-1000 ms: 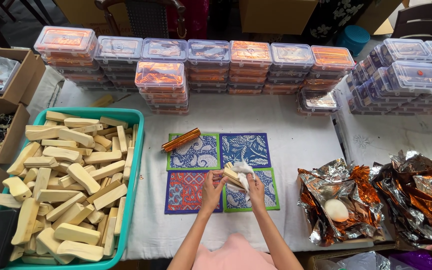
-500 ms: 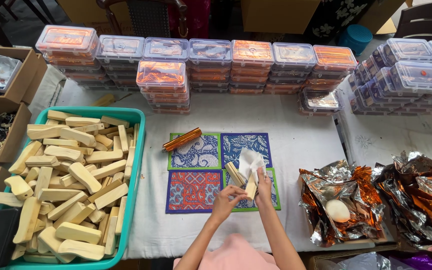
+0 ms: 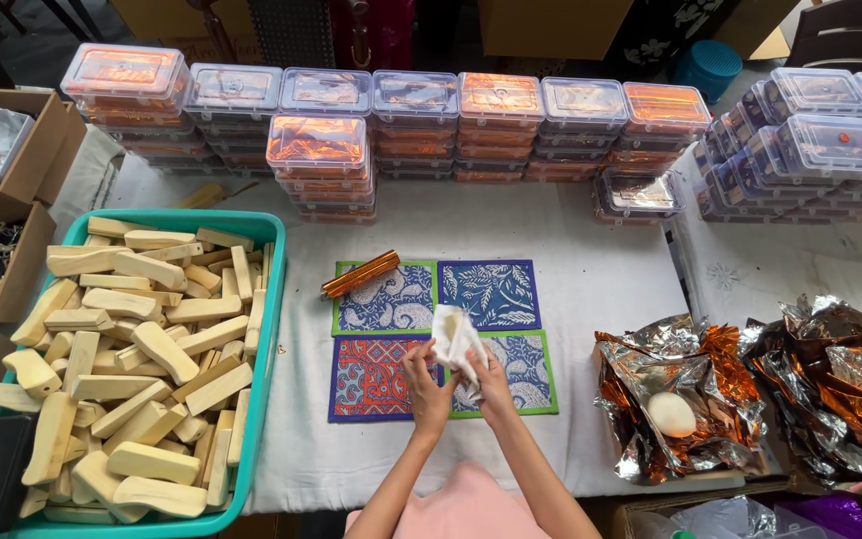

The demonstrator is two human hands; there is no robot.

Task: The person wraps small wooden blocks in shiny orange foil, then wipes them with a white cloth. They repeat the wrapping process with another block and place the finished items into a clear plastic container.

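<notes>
Wooden blocks (image 3: 122, 359) fill the teal tray (image 3: 273, 262) at left. Over the patterned mats (image 3: 381, 384), left hand (image 3: 429, 384) and right hand (image 3: 486, 384) both pinch a white cloth (image 3: 454, 339): soft, light, probably best gripped by bunched folds.

I count four patterned cloth squares (image 3: 491, 291) laid in a two-by-two block, and one orange stick (image 3: 360, 273) at their top left corner. I see one teal tub (image 3: 269, 299) heaped with wooden blocks (image 3: 142, 339), too many to count. Two crumpled foil heaps (image 3: 685, 399) lie on the right, one showing a single white lump (image 3: 670, 413). One white cloth (image 3: 454, 339) sits between two hands (image 3: 429, 384).
</notes>
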